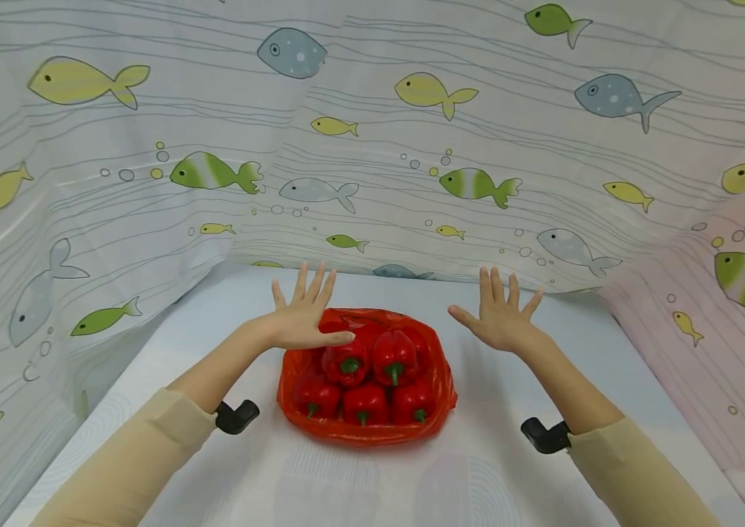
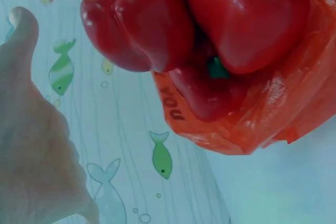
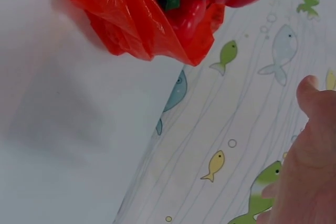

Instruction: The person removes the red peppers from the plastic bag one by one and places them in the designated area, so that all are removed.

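Several red bell peppers point(image 1: 394, 357) with green stems are piled in a red plastic bag point(image 1: 366, 437), its mouth spread wide around them. My left hand point(image 1: 303, 316) is held up with fingers spread, overlapping the bag's back left edge in the head view; it grips nothing. To the right of the bag, my right hand point(image 1: 503, 316) is raised the same way, fingers apart and holding nothing. In the left wrist view, the left thumb point(image 2: 23, 32) points up beside the peppers. The right wrist view has the right hand point(image 3: 310, 166) apart from the bag.
The bag stands on a pale table point(image 1: 227, 468) with faint patterns. Behind and at both sides hangs a white curtain point(image 1: 372, 161) printed with fish. Each wrist bears a black camera mount point(image 1: 237, 417). Beige sleeves point(image 1: 132, 461) cover the forearms.
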